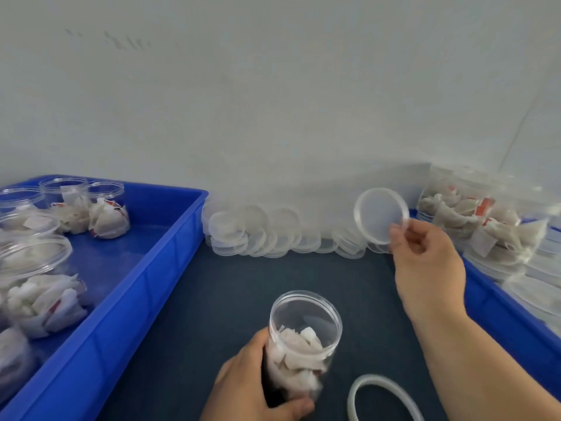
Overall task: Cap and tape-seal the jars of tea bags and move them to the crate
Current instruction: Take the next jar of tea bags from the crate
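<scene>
At the near edge, about five o'clock from the open jar, a clear roll of tape (376, 379) lies flat on the dark mat (236, 281), just beside the jar but touched by neither hand. The left hand (243, 381) grips that open jar (303, 338) from its seven o'clock side, fingers curled round the lower wall and thumb across the base. The jar tilts away from the person, mouth uncovered, with white tea bags heaped in its lower half.

At one o'clock from the jar, well apart from it, the right hand (425, 262) is raised off the mat and pinches a clear round lid (381, 215) by its rim between thumb and fingertips, the lid face turned toward the camera.

Behind the lid, at twelve o'clock, a pile of loose lids (267, 235) leans against the pale wall (273, 86). At nine o'clock a blue crate (151, 268) holds jars of tea bags (45, 302); some plainly wear lids. At three o'clock a second blue crate (498, 299) holds more jars (473, 220) and stacked lids, blurred at the edge.
</scene>
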Demonstrator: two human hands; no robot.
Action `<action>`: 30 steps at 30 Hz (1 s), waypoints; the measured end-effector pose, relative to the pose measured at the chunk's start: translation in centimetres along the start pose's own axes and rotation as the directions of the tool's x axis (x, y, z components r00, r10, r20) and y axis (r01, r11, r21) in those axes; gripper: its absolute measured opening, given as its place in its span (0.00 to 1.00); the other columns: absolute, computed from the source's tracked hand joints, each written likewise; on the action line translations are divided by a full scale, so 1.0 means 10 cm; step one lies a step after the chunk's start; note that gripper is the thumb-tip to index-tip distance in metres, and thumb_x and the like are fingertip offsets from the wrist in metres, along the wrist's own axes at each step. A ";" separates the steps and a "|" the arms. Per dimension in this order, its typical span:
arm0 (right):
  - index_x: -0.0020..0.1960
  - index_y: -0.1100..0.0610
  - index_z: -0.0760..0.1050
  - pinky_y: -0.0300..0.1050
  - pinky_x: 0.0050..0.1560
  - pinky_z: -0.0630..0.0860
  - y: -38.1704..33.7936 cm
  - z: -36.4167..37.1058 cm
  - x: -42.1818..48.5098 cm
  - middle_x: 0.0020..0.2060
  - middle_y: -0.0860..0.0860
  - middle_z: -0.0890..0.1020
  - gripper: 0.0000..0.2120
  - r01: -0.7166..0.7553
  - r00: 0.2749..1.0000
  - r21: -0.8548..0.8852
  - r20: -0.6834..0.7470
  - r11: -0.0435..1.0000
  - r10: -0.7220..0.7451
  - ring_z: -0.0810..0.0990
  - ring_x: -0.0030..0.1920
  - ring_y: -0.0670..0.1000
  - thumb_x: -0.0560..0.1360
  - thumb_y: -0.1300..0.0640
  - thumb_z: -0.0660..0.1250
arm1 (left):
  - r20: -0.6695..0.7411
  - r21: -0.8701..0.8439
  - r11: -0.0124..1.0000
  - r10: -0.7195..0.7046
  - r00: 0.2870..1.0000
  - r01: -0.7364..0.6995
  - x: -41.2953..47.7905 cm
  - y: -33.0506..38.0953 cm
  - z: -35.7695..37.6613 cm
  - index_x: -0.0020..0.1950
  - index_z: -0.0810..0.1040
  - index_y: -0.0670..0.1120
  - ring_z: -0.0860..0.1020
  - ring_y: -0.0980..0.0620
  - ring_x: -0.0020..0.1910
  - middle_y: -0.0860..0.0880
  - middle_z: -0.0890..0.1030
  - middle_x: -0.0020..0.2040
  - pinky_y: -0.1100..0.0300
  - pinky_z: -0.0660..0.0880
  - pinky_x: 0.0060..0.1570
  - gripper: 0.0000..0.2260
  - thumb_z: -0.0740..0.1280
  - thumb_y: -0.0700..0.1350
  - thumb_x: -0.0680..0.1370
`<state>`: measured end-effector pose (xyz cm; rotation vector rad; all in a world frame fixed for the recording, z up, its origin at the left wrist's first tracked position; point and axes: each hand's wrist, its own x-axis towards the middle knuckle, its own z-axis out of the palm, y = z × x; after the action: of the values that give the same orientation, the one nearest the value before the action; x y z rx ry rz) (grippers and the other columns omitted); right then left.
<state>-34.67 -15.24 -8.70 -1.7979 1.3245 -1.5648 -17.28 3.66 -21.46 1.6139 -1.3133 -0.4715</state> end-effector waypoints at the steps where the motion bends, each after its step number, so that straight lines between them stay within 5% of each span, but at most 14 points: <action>1: 0.51 0.36 0.73 0.30 0.37 0.70 -0.13 -0.11 -0.20 0.42 0.31 0.80 0.05 0.166 0.986 -0.098 0.045 0.981 -0.162 0.77 0.45 0.31 0.75 0.40 0.65 | 0.024 0.052 0.998 -0.041 0.999 0.040 0.03 0.04 0.00 0.62 0.55 0.86 0.68 0.78 0.63 0.83 0.68 0.61 0.74 0.67 0.58 0.43 0.78 0.69 0.56; 4: 0.55 0.46 0.79 0.38 0.48 0.78 -0.33 -0.31 -0.78 0.50 0.41 0.83 0.13 0.630 0.776 -0.256 0.246 0.733 -0.581 0.79 0.51 0.40 0.71 0.54 0.74 | -0.002 0.005 1.000 -0.021 1.000 0.021 0.00 0.15 0.01 0.60 0.60 0.83 0.73 0.68 0.64 0.78 0.72 0.61 0.64 0.71 0.65 0.38 0.78 0.67 0.59; 6: 0.52 0.55 0.82 0.44 0.50 0.79 -0.34 -0.34 -1.04 0.51 0.50 0.85 0.17 0.769 0.637 -0.269 0.394 0.579 -0.663 0.82 0.58 0.51 0.66 0.64 0.79 | 0.033 -0.019 0.999 -0.037 0.999 0.037 0.00 0.18 0.01 0.62 0.68 0.71 0.76 0.64 0.62 0.70 0.78 0.59 0.59 0.73 0.64 0.33 0.78 0.64 0.61; 8: 0.51 0.57 0.83 0.49 0.46 0.83 -0.29 -0.37 -1.15 0.51 0.51 0.84 0.21 0.788 0.603 -0.238 0.482 0.568 -0.635 0.82 0.59 0.56 0.61 0.69 0.81 | 0.014 -0.027 0.999 -0.041 0.999 0.042 -0.04 0.21 0.00 0.64 0.72 0.64 0.77 0.62 0.60 0.65 0.80 0.58 0.57 0.75 0.63 0.31 0.78 0.63 0.63; 12: 0.55 0.58 0.82 0.48 0.51 0.81 -0.28 -0.36 -1.23 0.55 0.53 0.81 0.19 0.760 0.599 -0.180 0.569 0.625 -0.564 0.80 0.62 0.57 0.66 0.68 0.79 | -0.007 0.010 0.999 -0.042 0.999 0.042 -0.08 0.24 -0.01 0.62 0.73 0.61 0.78 0.63 0.57 0.64 0.81 0.56 0.58 0.76 0.59 0.28 0.78 0.62 0.65; 16: 0.66 0.49 0.74 0.30 0.61 0.63 -0.30 -0.31 -1.29 0.67 0.46 0.67 0.22 0.693 0.596 -0.173 0.684 0.700 -0.420 0.63 0.72 0.46 0.74 0.43 0.69 | -0.004 0.016 0.999 -0.041 0.999 0.041 -0.09 0.26 0.00 0.59 0.73 0.61 0.80 0.62 0.54 0.62 0.82 0.54 0.57 0.78 0.56 0.25 0.78 0.60 0.66; 20: 0.57 0.38 0.65 0.31 0.58 0.59 -0.41 -0.19 -1.31 0.69 0.39 0.56 0.26 0.462 0.682 -0.120 0.682 0.879 -0.265 0.53 0.74 0.42 0.64 0.29 0.63 | 0.008 0.032 0.999 -0.030 1.000 0.029 -0.09 0.26 0.00 0.60 0.73 0.61 0.81 0.62 0.54 0.63 0.82 0.54 0.57 0.78 0.55 0.25 0.77 0.60 0.66; 23: 0.55 0.34 0.62 0.37 0.55 0.62 -0.46 -0.05 -1.25 0.74 0.38 0.55 0.30 0.394 0.702 -0.164 0.689 0.904 -0.180 0.55 0.74 0.42 0.58 0.21 0.60 | 0.006 0.020 0.999 -0.041 0.999 0.040 -0.08 0.24 0.00 0.59 0.73 0.62 0.80 0.61 0.54 0.62 0.82 0.53 0.57 0.78 0.56 0.25 0.79 0.59 0.67; 26: 0.66 0.29 0.61 0.41 0.58 0.64 -0.48 0.06 -1.16 0.73 0.35 0.58 0.35 0.441 0.690 -0.187 0.697 0.878 -0.198 0.56 0.73 0.41 0.60 0.20 0.57 | 0.018 0.019 0.998 -0.057 0.998 0.057 -0.08 0.21 0.00 0.57 0.73 0.64 0.79 0.62 0.54 0.61 0.82 0.52 0.58 0.78 0.55 0.23 0.79 0.59 0.67; 30: 0.68 0.26 0.63 0.36 0.58 0.63 -0.46 0.13 -1.11 0.69 0.33 0.60 0.28 0.434 0.669 -0.178 0.721 0.883 -0.184 0.59 0.70 0.39 0.68 0.28 0.58 | 0.029 -0.004 0.999 -0.040 0.999 0.040 -0.06 0.18 -0.01 0.55 0.72 0.65 0.78 0.65 0.55 0.63 0.81 0.54 0.61 0.77 0.54 0.22 0.79 0.57 0.67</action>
<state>-30.85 -4.09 -11.28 -2.5884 0.9602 -0.6326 -18.38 4.36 -20.03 1.6378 -1.3019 -0.5237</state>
